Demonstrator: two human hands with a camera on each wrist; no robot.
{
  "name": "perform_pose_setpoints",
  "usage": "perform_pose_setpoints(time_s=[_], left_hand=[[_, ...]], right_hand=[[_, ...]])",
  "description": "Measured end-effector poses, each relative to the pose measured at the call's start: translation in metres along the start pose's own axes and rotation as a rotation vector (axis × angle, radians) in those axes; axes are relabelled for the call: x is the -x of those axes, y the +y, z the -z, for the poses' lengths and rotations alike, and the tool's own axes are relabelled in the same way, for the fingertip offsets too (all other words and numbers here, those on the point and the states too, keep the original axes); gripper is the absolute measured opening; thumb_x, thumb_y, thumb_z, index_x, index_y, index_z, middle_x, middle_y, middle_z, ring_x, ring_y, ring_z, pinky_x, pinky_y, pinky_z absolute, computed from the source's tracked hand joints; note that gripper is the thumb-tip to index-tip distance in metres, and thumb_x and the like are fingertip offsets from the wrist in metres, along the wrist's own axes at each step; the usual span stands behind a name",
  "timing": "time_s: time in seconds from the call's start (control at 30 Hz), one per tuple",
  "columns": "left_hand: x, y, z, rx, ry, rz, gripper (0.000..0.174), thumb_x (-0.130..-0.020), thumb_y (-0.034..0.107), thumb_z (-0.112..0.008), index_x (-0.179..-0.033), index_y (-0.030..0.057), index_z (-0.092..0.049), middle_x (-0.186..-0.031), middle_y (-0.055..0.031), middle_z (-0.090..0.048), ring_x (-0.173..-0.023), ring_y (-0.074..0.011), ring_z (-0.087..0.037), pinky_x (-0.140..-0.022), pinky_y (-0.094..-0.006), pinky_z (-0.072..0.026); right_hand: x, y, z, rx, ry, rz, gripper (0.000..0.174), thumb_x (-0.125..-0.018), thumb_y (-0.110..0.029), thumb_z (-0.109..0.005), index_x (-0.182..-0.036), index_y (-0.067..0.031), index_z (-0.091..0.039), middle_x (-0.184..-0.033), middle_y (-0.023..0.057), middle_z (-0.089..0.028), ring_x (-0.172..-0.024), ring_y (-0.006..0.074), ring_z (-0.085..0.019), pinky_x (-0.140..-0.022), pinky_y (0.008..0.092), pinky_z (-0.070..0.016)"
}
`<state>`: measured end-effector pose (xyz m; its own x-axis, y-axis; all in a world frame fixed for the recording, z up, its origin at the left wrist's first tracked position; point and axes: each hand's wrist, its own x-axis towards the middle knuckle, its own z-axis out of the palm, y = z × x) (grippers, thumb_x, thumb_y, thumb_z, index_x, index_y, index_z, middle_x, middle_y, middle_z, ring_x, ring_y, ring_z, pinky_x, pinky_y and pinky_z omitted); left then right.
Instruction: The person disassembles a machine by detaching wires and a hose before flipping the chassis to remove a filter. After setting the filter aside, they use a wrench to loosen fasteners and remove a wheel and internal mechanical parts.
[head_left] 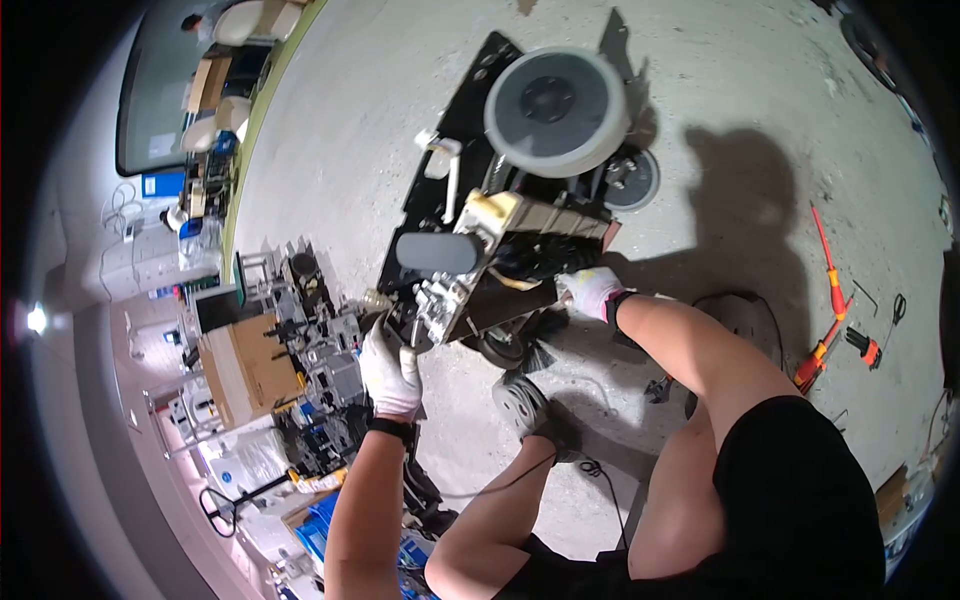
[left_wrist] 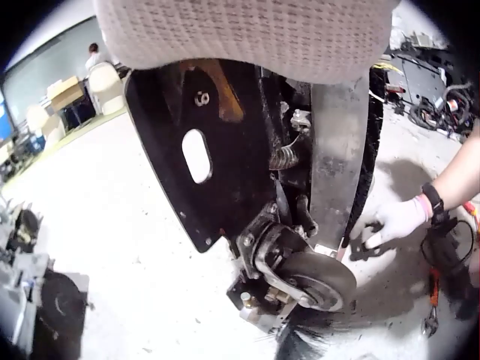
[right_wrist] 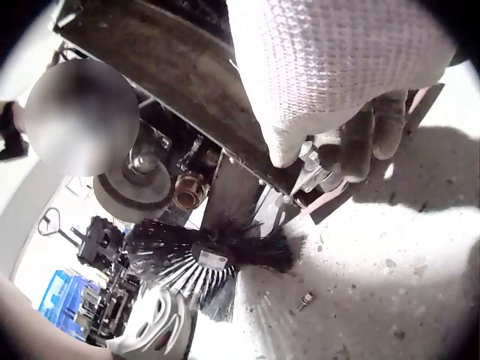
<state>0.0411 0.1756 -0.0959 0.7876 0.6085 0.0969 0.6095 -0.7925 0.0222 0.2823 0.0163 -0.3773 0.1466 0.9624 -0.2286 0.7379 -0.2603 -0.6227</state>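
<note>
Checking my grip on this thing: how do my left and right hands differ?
The left hand grips a dark part on the left of the machine; the right hand curls over its frame edge on the right. The left hand is nearer the body than the right hand. Both wear white gloves.

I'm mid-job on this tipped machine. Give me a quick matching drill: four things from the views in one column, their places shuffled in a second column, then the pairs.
Things
1. grey disc
2. red screwdrivers
3. cardboard box
4. right hand

Places
a. lying on the concrete floor, apart from the machine, on the right
b. gripping the edge of the machine's frame
c. at the machine's far end, its flat face towards the head camera
d. on the left, among stacked parts

Pairs: 1-c, 2-a, 3-d, 4-b
</note>
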Motion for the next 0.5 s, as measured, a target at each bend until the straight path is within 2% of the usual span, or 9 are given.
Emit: perform_pose_setpoints(time_s=[0.1, 0.13, 0.2, 0.27, 0.33, 0.37, 0.4, 0.47, 0.5], left_hand=[[-0.004, -0.006, 0.001, 0.041, -0.008, -0.024, 0.076, -0.097, 0.058, -0.040, -0.138, -0.0050, -0.039, -0.118, -0.0268, -0.054, -0.107, -0.0431, -0.054, -0.092, -0.0486, -0.0430], [-0.004, -0.009, 0.000, 0.047, -0.014, -0.028, 0.076, -0.096, 0.059, -0.041, -0.138, -0.0049, -0.039, -0.118, -0.0267, -0.054, -0.106, -0.0430, -0.054, -0.091, -0.0486, -0.0432], [-0.005, -0.011, -0.001, 0.052, -0.004, -0.048, 0.076, -0.096, 0.060, -0.040, -0.136, -0.0051, -0.041, -0.116, -0.0263, -0.055, -0.104, -0.0427, -0.055, -0.088, -0.0485, -0.0429], [-0.005, -0.006, 0.002, 0.023, 0.024, -0.042, 0.078, -0.095, 0.061, -0.039, -0.136, -0.0051, -0.041, -0.114, -0.0256, -0.056, -0.103, -0.0425, -0.055, -0.089, -0.0484, -0.0421], [-0.004, -0.009, 0.000, 0.030, 0.036, -0.039, 0.077, -0.095, 0.060, -0.041, -0.135, -0.0053, -0.042, -0.111, -0.0251, -0.056, -0.103, -0.0421, -0.054, -0.089, -0.0484, -0.0413], [-0.005, -0.007, 0.003, 0.047, 0.011, -0.016, 0.076, -0.095, 0.059, -0.042, -0.135, -0.0056, -0.042, -0.112, -0.0252, -0.057, -0.103, -0.0419, -0.054, -0.089, -0.0484, -0.0412], [-0.006, -0.005, 0.004, 0.064, -0.015, 0.002, 0.075, -0.094, 0.058, -0.043, -0.135, -0.0059, -0.042, -0.112, -0.0252, -0.057, -0.103, -0.0418, -0.054, -0.089, -0.0484, -0.0411], [-0.006, -0.005, 0.003, 0.072, 0.009, -0.016, 0.074, -0.094, 0.056, -0.044, -0.134, -0.0059, -0.043, -0.112, -0.0250, -0.057, -0.103, -0.0414, -0.055, -0.089, -0.0480, -0.0411], [-0.006, -0.006, 0.002, 0.062, 0.020, -0.023, 0.074, -0.095, 0.056, -0.044, -0.134, -0.0056, -0.043, -0.113, -0.0249, -0.057, -0.103, -0.0412, -0.055, -0.089, -0.0478, -0.0411]], right_hand=[[-0.030, 0.000, -0.018, 0.180, -0.109, -0.006, 0.029, -0.100, -0.025, -0.041, -0.115, -0.0167, -0.065, -0.094, 0.0092, -0.074, -0.083, 0.0284, -0.072, -0.064, 0.0451, -0.0546], [-0.028, -0.005, -0.014, 0.167, -0.114, -0.031, 0.028, -0.100, -0.025, -0.042, -0.111, -0.0167, -0.067, -0.093, 0.0101, -0.073, -0.084, 0.0291, -0.072, -0.066, 0.0454, -0.0543], [-0.027, -0.011, -0.010, 0.160, -0.105, -0.057, 0.023, -0.090, -0.027, -0.056, -0.105, -0.0155, -0.070, -0.093, 0.0082, -0.073, -0.086, 0.0268, -0.072, -0.068, 0.0426, -0.0549], [-0.030, -0.001, -0.025, 0.078, -0.087, -0.029, 0.025, -0.089, -0.027, -0.059, -0.107, -0.0142, -0.070, -0.093, 0.0091, -0.073, -0.089, 0.0271, -0.071, -0.071, 0.0402, -0.0550], [-0.043, 0.020, -0.056, -0.348, -0.051, -0.109, 0.030, -0.089, -0.025, -0.059, -0.116, -0.0142, -0.067, -0.097, 0.0103, -0.073, -0.090, 0.0277, -0.071, -0.075, 0.0386, -0.0547], [-0.046, 0.024, -0.057, -0.294, 0.012, -0.025, 0.031, -0.090, -0.026, -0.061, -0.116, -0.0112, -0.066, -0.099, 0.0103, -0.073, -0.088, 0.0286, -0.070, -0.075, 0.0379, -0.0539], [-0.045, 0.027, -0.060, -0.289, 0.011, -0.024, 0.031, -0.090, -0.026, -0.061, -0.116, -0.0112, -0.066, -0.099, 0.0103, -0.073, -0.088, 0.0286, -0.070, -0.075, 0.0379, -0.0539], [-0.036, 0.020, -0.045, -0.014, 0.026, 0.093, 0.025, -0.090, -0.027, -0.065, -0.106, -0.0076, -0.070, -0.100, 0.0087, -0.073, -0.086, 0.0287, -0.070, -0.072, 0.0375, -0.0530], [-0.032, 0.012, -0.041, -0.013, 0.029, 0.088, 0.025, -0.090, -0.027, -0.065, -0.106, -0.0076, -0.070, -0.100, 0.0087, -0.073, -0.086, 0.0287, -0.070, -0.072, 0.0375, -0.0530]])
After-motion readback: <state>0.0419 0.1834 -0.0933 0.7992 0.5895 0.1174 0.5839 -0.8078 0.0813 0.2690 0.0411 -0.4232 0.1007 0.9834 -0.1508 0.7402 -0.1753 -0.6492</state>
